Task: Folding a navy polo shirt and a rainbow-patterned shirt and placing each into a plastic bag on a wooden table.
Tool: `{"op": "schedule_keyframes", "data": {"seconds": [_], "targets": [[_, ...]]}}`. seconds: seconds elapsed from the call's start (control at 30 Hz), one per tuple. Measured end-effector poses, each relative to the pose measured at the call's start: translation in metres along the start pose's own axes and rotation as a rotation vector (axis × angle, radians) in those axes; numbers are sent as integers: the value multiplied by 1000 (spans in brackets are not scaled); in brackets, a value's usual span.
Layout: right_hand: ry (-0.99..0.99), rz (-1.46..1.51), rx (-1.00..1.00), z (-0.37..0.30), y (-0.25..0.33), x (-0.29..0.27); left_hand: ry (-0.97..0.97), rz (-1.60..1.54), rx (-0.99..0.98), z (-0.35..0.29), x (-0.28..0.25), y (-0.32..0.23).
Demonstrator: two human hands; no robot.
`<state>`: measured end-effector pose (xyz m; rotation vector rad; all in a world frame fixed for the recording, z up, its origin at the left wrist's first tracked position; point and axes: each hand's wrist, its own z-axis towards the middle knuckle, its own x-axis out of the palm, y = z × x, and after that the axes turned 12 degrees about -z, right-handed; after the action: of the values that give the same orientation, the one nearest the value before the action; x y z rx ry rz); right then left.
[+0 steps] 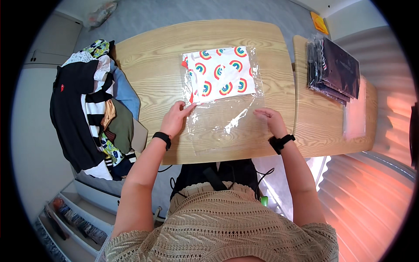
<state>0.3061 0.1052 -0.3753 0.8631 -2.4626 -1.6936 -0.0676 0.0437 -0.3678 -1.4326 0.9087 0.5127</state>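
A white folded garment [222,72] with rainbow prints and red trim lies inside a clear plastic bag [214,126] on the wooden table. The garment fills the bag's far half; the near half is flat and shiny. At the bag's left edge, by the garment's lower left corner, is my left hand [174,118], its thumb and forefinger apart and touching the plastic. Across from it, my right hand [273,121] rests at the right edge with fingers stretched toward the bag. Neither hand visibly grips anything. Black bands circle both wrists.
A heap of mixed clothes [96,109] hangs over the table's left side. On the right side table [301,126] sit stacked dark garments in clear bags [334,70], partly over a pile of flat clear bags [355,115]. A drawer unit [78,218] stands lower left.
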Motion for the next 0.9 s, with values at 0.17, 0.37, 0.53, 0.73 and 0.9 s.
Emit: {"op": "schedule_keyframes", "data": {"seconds": [0.17,0.37,0.53,0.73,0.9], "targets": [[-69,54,10,-5,36,-1,-47,-6,-15,2,-3,-4],[-189,6,-99,-33,88,-19,-309,-6,297,9,-42,-36],[-311,38,-142,-55,114,-39,-71,-76,376,3,-65,-66],[-342,144,-135,-62,128,-26,197,-54,260,-6,10,-91],[-388,161,-128,-68,138,-27,64,-39,501,18,24,-97]]}}
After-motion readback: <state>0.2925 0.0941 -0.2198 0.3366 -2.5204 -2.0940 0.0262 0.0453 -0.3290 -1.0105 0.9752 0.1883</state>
